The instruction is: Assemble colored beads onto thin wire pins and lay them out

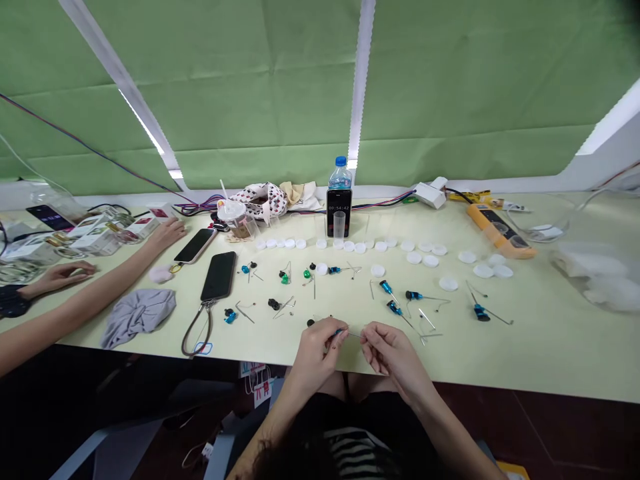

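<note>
Over the table's front edge, my left hand pinches a small blue part from which a thin metal rod runs to the right. The fingers of my right hand are closed around the rod's other end. A small black piece lies just beyond my left hand. Blue parts with metal rods lie to the right, and green parts lie farther back. Several white round caps form rows behind them.
A phone showing a timer leans on a bottle, with a clear tube in front. Another person's arm reaches in from the left. Two phones, a grey cloth and an orange device also lie on the table.
</note>
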The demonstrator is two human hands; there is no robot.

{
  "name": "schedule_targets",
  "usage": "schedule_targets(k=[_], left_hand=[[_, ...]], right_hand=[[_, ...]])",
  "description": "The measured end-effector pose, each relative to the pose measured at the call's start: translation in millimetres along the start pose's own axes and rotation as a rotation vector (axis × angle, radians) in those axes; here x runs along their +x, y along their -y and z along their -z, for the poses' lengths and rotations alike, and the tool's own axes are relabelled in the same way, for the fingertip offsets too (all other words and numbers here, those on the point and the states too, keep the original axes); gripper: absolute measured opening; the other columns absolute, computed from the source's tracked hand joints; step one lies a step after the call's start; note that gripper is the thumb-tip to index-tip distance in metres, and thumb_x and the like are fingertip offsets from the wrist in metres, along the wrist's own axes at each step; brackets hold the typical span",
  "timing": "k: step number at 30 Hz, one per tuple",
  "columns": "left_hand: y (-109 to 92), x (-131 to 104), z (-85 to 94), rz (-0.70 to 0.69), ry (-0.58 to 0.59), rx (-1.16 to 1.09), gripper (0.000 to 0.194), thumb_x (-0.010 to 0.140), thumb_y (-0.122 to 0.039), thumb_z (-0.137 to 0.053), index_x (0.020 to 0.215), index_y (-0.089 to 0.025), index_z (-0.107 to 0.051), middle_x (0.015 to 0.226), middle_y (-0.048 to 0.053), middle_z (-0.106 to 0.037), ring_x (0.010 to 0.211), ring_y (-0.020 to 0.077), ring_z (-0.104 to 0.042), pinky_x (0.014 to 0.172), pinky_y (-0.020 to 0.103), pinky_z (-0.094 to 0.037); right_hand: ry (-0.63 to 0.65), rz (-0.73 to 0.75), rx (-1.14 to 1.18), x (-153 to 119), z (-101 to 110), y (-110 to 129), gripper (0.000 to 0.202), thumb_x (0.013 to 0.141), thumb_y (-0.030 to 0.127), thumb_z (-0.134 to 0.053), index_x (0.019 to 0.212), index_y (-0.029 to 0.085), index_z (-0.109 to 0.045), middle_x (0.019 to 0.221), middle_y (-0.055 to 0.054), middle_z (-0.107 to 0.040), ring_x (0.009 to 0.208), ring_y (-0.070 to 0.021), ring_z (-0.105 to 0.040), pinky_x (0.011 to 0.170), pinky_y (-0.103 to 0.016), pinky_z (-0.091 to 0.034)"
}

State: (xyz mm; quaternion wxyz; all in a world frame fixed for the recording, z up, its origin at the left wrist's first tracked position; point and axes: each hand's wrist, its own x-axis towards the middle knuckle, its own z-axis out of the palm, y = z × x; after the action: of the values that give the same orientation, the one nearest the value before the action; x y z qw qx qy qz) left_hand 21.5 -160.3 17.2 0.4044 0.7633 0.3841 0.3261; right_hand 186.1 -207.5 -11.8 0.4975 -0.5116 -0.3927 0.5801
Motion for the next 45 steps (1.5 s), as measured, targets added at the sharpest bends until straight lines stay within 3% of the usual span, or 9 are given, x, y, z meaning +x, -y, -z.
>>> schedule_targets(k=[4, 8, 12, 15, 23, 29, 36, 40, 45], left_hand=[[2, 2, 0.7, 0.063, 0.069, -0.065, 0.026, 0.089, -0.032, -0.042, 0.078, -0.015, -0.059, 0.072, 0.003, -0.058, 0.066, 0.0131, -0.048, 0.063, 0.024, -0.036], [7, 2, 5.4, 0.152, 0.126, -0.247, 0.032, 0.088, -0.04, -0.044, 0.076, -0.014, -0.058, 0.07, 0.003, -0.056, 0.059, 0.0111, -0.045, 0.057, 0.022, -0.035], [6, 1, 5.7, 0.132, 0.044, -0.227, 0.03, 0.088, -0.039, -0.046, 0.08, -0.014, -0.06, 0.072, 0.003, -0.056, 0.065, 0.0122, -0.046, 0.061, 0.022, -0.037], [5, 2, 2.8, 0.119, 0.016, -0.204, 0.028, 0.087, -0.037, -0.047, 0.08, -0.014, -0.061, 0.071, 0.003, -0.056, 0.067, 0.0122, -0.046, 0.063, 0.023, -0.037], [19, 9, -4.9, 0.301, 0.255, -0.73, 0.034, 0.078, -0.037, -0.06, 0.098, -0.01, -0.059, 0.077, 0.008, -0.063, 0.053, 0.0083, -0.047, 0.052, 0.022, -0.039], [21, 12, -5.1, 0.341, 0.208, -0.747, 0.029, 0.077, -0.034, -0.062, 0.094, -0.01, -0.059, 0.081, 0.009, -0.064, 0.053, 0.0069, -0.047, 0.052, 0.021, -0.039], [24, 15, -6.9, 0.321, 0.171, -0.716, 0.028, 0.076, -0.029, -0.062, 0.097, -0.011, -0.056, 0.085, 0.009, -0.066, 0.057, 0.0083, -0.051, 0.057, 0.023, -0.043], [22, 16, -12.5, 0.305, 0.165, -0.732, 0.024, 0.074, -0.026, -0.063, 0.088, -0.015, -0.048, 0.079, 0.005, -0.065, 0.056, 0.0086, -0.052, 0.056, 0.023, -0.043], [18, 16, -21.2, 0.25, 0.132, -0.624, 0.018, 0.075, -0.022, -0.061, 0.083, -0.017, -0.045, 0.063, -0.003, -0.056, 0.056, 0.0096, -0.053, 0.057, 0.023, -0.043]], right_hand=[[-0.17, 0.37, -0.274, -4, 2, -4, 0.022, 0.087, 0.035, -0.052, 0.085, 0.02, -0.068, 0.065, -0.002, -0.06, 0.05, -0.0111, -0.052, 0.045, -0.024, -0.043], [-0.109, 0.653, -0.469, -10, 4, -7, 0.023, 0.086, 0.025, -0.053, 0.1, 0.026, -0.07, 0.093, -0.007, -0.067, 0.081, -0.0184, -0.062, 0.072, -0.033, -0.052], [-0.104, 0.415, -0.264, -8, -3, -1, 0.024, 0.086, 0.031, -0.053, 0.105, 0.022, -0.066, 0.079, -0.004, -0.065, 0.065, -0.0153, -0.061, 0.058, -0.029, -0.053], [-0.077, 0.277, -0.216, -5, -5, 5, 0.024, 0.088, 0.036, -0.051, 0.092, 0.018, -0.067, 0.063, -0.002, -0.059, 0.05, -0.0119, -0.053, 0.043, -0.024, -0.045], [-0.204, 0.752, -0.642, -7, 12, 2, 0.022, 0.087, 0.02, -0.051, 0.094, 0.025, -0.071, 0.086, -0.006, -0.066, 0.075, -0.0173, -0.062, 0.066, -0.03, -0.051], [-0.358, 0.77, -0.751, -1, 21, -11, 0.021, 0.089, 0.022, -0.049, 0.094, 0.024, -0.069, 0.089, -0.007, -0.065, 0.08, -0.0188, -0.061, 0.071, -0.033, -0.052], [-0.337, 0.708, -1.192, 9, 39, -40, 0.023, 0.09, 0.019, -0.045, 0.093, 0.021, -0.067, 0.09, -0.01, -0.063, 0.084, -0.0211, -0.056, 0.075, -0.035, -0.044], [-0.352, 0.608, -0.921, 6, 27, -25, 0.019, 0.089, 0.03, -0.05, 0.095, 0.021, -0.065, 0.092, -0.01, -0.062, 0.084, -0.0217, -0.057, 0.073, -0.034, -0.045], [-0.201, 0.324, -0.381, 5, -4, 6, 0.024, 0.086, 0.041, -0.053, 0.083, 0.019, -0.062, 0.077, -0.005, -0.064, 0.068, -0.0176, -0.059, 0.061, -0.028, -0.046]])
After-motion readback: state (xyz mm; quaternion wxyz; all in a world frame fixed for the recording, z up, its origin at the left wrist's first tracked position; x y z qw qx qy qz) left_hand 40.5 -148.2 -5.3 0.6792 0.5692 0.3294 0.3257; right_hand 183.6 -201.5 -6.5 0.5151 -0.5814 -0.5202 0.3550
